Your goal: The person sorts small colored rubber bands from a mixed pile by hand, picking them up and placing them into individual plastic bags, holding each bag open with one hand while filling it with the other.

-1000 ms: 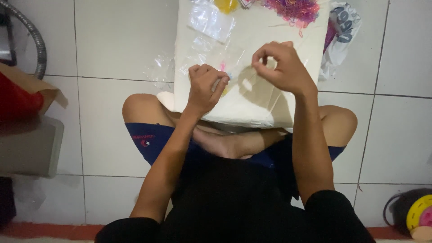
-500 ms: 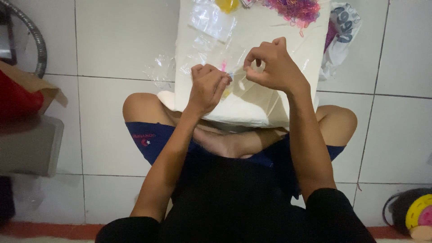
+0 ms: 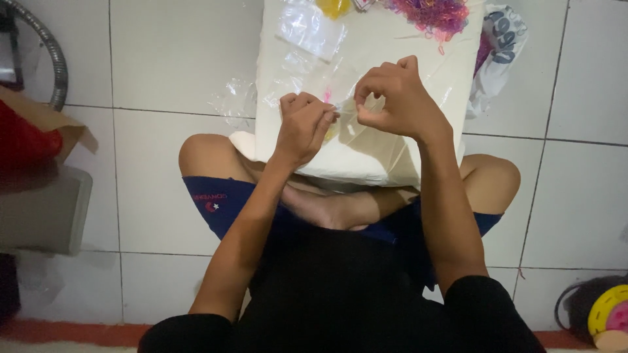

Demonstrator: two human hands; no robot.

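White floor tiles point(image 3: 163, 59) surround a seated person whose crossed legs carry a cream pillow point(image 3: 392, 157) as a surface. Above it, left hand point(image 3: 302, 127) and right hand point(image 3: 392, 98) each pinch a small clear bag point(image 3: 343, 108), grip narrow. Farther off, purple bands point(image 3: 432, 13) lie loose beside more clear bags point(image 3: 304, 29), so much looks unpacked.

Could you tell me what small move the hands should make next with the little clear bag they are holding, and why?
Probably the right hand should run its pinch along the top edge of the small clear bag toward the left hand. Both hands pinch that edge over the cream pillow, something pink and yellow shows inside, and whether the mouth is closed cannot be told.
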